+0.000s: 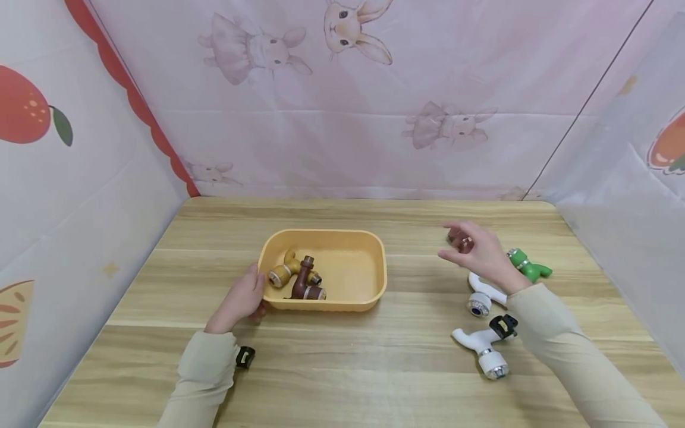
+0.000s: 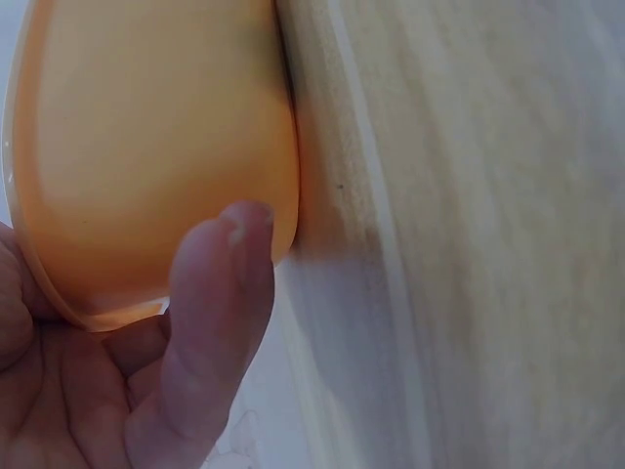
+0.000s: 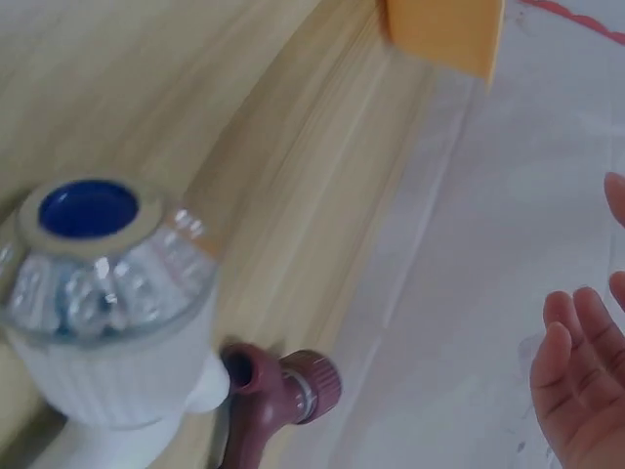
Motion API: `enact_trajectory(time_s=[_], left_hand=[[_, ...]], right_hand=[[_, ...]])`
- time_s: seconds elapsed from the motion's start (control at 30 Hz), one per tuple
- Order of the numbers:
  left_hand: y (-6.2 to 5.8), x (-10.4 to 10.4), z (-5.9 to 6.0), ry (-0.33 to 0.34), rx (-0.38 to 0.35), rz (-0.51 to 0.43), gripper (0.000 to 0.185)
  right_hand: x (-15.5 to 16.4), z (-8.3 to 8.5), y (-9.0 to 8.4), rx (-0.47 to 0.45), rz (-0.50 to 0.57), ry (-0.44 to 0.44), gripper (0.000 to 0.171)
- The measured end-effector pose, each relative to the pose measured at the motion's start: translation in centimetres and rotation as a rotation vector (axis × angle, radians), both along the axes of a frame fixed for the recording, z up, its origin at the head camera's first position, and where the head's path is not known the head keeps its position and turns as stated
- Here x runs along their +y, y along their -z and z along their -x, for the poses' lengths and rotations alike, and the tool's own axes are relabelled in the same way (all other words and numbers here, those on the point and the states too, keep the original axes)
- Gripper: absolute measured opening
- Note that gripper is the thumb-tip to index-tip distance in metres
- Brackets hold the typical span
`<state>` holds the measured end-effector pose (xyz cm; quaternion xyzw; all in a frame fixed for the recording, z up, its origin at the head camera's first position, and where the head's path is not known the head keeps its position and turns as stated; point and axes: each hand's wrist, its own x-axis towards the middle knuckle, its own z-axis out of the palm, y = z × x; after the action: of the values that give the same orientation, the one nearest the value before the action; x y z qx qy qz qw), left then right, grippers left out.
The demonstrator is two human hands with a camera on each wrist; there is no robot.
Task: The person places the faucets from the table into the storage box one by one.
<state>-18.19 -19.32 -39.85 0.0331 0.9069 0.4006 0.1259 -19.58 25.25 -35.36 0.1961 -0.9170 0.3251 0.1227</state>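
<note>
At the left end of a yellow plastic basin (image 1: pixel 350 306), my left hand (image 1: pixel 246 294) grips its side. The left wrist view shows the basin wall (image 2: pixel 166 117) close up, with fingers (image 2: pixel 210 313) against it. Inside lie a mustard-yellow faucet (image 1: pixel 283 270) and a brown faucet (image 1: pixel 302 282). My right hand (image 1: pixel 478 249) is raised on the right side, thumb and fingers apart with nothing between them. Partly hidden behind it in the head view is a dark red faucet (image 1: pixel 464 242); the right wrist view shows this faucet (image 3: pixel 269 405) lying on the table, apart from the fingers (image 3: pixel 596 352).
Near my right forearm lie a green faucet (image 1: pixel 530 267) and two white faucets, one (image 1: pixel 480 297) partly under the arm and another (image 1: pixel 484 351) nearer the front. Printed cloth walls (image 1: pixel 342 148) border the wooden table (image 1: pixel 342 368) at the back and both sides.
</note>
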Motion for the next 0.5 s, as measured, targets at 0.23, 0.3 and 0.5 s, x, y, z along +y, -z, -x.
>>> enact_trajectory(time_s=[0.23,0.3,0.5], left_hand=[[0.2,0.0,-0.1,-0.004,0.007,0.005,0.029],[0.3,0.0,-0.1,-0.006,0.007,0.004,0.029],[0.4,0.0,-0.2,-0.004,0.019,0.006,0.03]], right_hand=[[1.6,0.8,1.1,-0.005,-0.045,0.039,0.065],[2.0,1.0,1.5,-0.034,-0.043,0.059,0.068],[2.9,1.5,2.3,-0.129,-0.008,0.108,0.075]])
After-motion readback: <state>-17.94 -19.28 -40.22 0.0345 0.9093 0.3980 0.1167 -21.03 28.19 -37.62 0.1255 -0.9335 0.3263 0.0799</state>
